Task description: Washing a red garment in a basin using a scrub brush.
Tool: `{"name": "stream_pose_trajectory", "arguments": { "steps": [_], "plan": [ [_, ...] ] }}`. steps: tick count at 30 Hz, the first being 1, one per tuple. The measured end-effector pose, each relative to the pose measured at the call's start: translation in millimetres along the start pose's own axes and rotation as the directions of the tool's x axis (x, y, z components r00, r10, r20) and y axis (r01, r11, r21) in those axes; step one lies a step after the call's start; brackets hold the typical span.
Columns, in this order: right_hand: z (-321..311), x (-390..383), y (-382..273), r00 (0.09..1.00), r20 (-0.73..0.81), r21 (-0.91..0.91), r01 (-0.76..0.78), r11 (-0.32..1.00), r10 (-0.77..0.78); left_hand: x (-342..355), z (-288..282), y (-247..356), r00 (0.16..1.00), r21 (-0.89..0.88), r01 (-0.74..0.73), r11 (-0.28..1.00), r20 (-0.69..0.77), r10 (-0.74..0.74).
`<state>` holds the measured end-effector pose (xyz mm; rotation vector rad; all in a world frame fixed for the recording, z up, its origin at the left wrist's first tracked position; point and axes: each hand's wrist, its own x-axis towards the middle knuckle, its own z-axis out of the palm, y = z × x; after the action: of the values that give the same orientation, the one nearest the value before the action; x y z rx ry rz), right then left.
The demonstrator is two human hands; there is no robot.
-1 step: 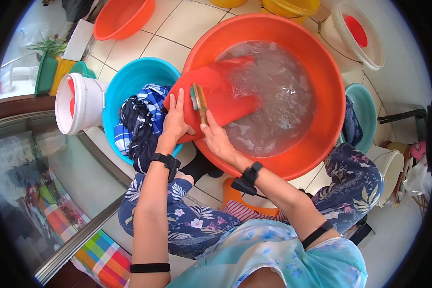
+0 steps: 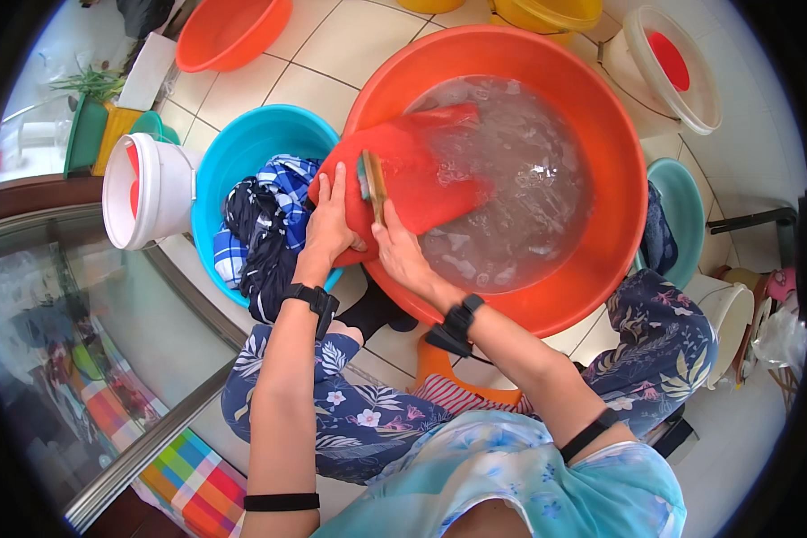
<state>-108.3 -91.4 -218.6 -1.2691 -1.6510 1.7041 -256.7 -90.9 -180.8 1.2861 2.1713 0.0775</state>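
A red cloth [image 2: 412, 202] is spread over the left rim of a big orange basin [image 2: 620, 179], its far end dipping into cloudy grey water [image 2: 520, 215]. My left hand [image 2: 334, 235] rests on the cloth at that rim, fingers stretched out flat and thumb apart. In my right hand [image 2: 403, 255] is the handle of a wooden scrub brush [image 2: 376, 184]. The brush's teal bristles face left, at the cloth just right of my left fingers. Part of the cloth's lower edge is hidden under my left hand.
Left of the basin, a blue tub [image 2: 208, 193] holds dark and checked clothes [image 2: 273, 215]. A white bucket [image 2: 152, 193] stands beyond it, and an orange-red basin [image 2: 233, 36] lies farther back. To the right are a teal basin [image 2: 686, 206] with dark cloth and a pale bucket [image 2: 668, 67].
The brush and my right hand have shifted very slightly up the cloth. My left hand stays in the same place on it.
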Motion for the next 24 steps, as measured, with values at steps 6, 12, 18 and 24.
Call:
{"name": "stream_pose_trajectory", "arguments": {
  "steps": [6, 12, 18, 24],
  "plan": [
    [-12, 85, 9, 0.977, -0.125, 0.072, -0.162, 0.984, 0.170, 2, 3, 9, 0.999, -0.055, 0.004, 0.998, 0.036, -0.002],
    [7, -29, 12, 0.947, -0.196, -0.052, 0.248, 0.967, -0.253, -2, 3, -7, 0.998, -0.126, -0.039, 0.991, 0.036, 0.044],
    [0, 78, 32, 0.975, -0.150, -0.108, -0.181, 0.977, 0.164, 6, 10, 20, 0.999, -0.045, -0.010, 0.999, -0.046, 0.008],
    [13, -2, 56, 0.987, 0.060, 0.088, -0.155, 0.984, 0.150, -6, 4, -7, 0.999, -0.105, -0.048, 0.993, 0.012, 0.050]
  ]
}}
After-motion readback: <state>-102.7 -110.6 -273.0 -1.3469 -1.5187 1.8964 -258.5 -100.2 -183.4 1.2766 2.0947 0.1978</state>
